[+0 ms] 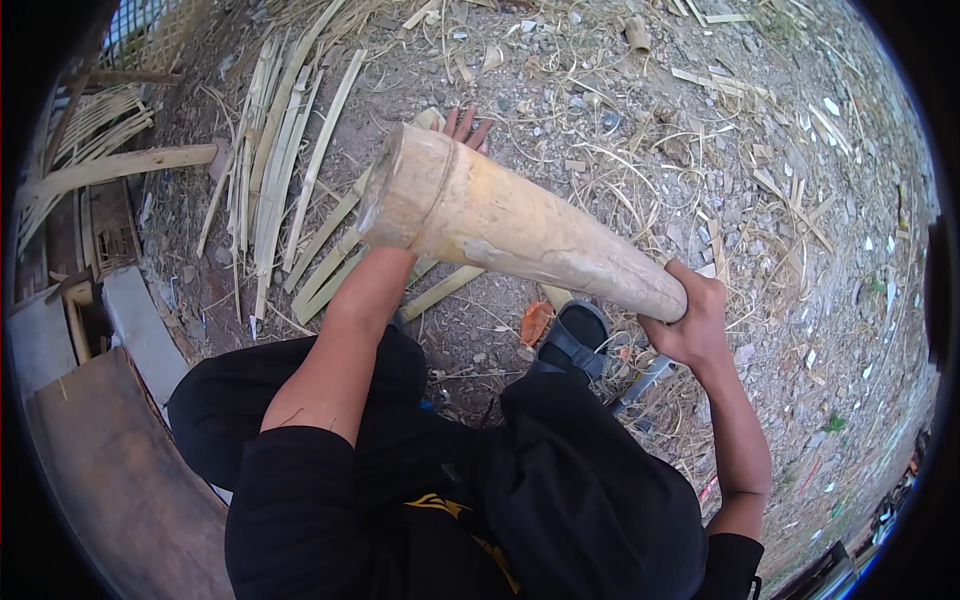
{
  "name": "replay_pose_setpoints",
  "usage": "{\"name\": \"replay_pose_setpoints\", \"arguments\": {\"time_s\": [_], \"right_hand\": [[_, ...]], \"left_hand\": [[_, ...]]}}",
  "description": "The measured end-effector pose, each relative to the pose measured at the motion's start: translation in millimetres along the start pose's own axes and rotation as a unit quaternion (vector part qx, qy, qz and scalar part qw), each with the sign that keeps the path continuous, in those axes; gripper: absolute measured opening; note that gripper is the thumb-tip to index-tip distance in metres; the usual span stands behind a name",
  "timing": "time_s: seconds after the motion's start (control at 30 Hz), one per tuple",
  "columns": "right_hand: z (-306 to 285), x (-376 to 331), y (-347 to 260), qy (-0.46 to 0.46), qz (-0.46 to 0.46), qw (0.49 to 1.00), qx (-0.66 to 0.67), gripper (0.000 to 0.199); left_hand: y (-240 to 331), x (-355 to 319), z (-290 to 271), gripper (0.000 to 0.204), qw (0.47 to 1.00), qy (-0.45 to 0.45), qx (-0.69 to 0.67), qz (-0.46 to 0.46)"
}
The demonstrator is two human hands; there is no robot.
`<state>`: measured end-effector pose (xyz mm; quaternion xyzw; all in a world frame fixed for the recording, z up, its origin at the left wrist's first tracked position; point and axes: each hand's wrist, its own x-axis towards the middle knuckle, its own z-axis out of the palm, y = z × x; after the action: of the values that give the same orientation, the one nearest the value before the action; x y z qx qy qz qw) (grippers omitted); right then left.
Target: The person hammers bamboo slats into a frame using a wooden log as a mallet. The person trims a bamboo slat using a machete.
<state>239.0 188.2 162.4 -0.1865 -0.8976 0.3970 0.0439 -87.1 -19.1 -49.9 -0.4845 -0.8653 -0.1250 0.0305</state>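
- Above the middle of the ground (840,290): thick pale bamboo piece (530,225), slanting from broad end at upper left to narrower end at lower right.
- Wrapped round the narrower end: right hand (690,315), grip closed there, probably for the slimmer girth.
- Behind the broad end: left hand (468,132), grip spread, fingers apart, with palm hidden; cannot tell whether touching the bamboo.
- Passing beneath the broad end: left forearm (350,320), perhaps for support, contact unclear.
- Toward the ground's left edge: long split strips (325,140), roughly side by side, presumably for keeping together.
- Just below the right hand: grey blade-like tool (643,385), partly hidden.
- Below the bamboo: dark sandal (580,335), orange scrap (536,322) just beside.
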Motion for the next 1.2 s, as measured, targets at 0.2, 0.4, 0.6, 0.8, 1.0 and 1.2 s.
{"name": "replay_pose_setpoints", "arguments": {"time_s": [0.2, 0.4, 0.6, 0.8, 1.0, 1.2], "right_hand": [[20.2, -24.5, 62.4, -0.090, 0.016, 0.996, 0.010, 0.019], [11.5, -5.2, 39.2, -0.148, 0.088, 0.968, -0.181, 0.025], [-0.3, -5.9, 23.6, -0.057, 0.028, 0.998, -0.021, 0.026], [22.7, -5.4, 77.2, -0.176, 0.096, 0.939, -0.281, 0.022], [0.2, 9.1, 15.3, 0.010, 0.081, 0.996, -0.024, 0.022], [4.3, -9.2, 29.2, 0.058, 0.222, 0.973, -0.027, 0.029]], "left_hand": [[24.1, 4.9, -10.6, 0.046, 0.999, -0.021, -0.031, -0.023], [13.4, 4.3, -9.2, 0.046, 0.999, -0.011, -0.026, -0.025], [17.2, 7.8, -8.1, 0.045, 0.999, -0.019, -0.018, -0.029], [17.7, 10.5, -9.4, 0.047, 1.000, -0.013, -0.021, -0.017], [-5.4, 1.1, -8.0, 0.056, 0.995, -0.095, -0.014, -0.021], [34.4, 4.5, -66.3, 0.061, 0.983, -0.104, -0.085, 0.127]]}}
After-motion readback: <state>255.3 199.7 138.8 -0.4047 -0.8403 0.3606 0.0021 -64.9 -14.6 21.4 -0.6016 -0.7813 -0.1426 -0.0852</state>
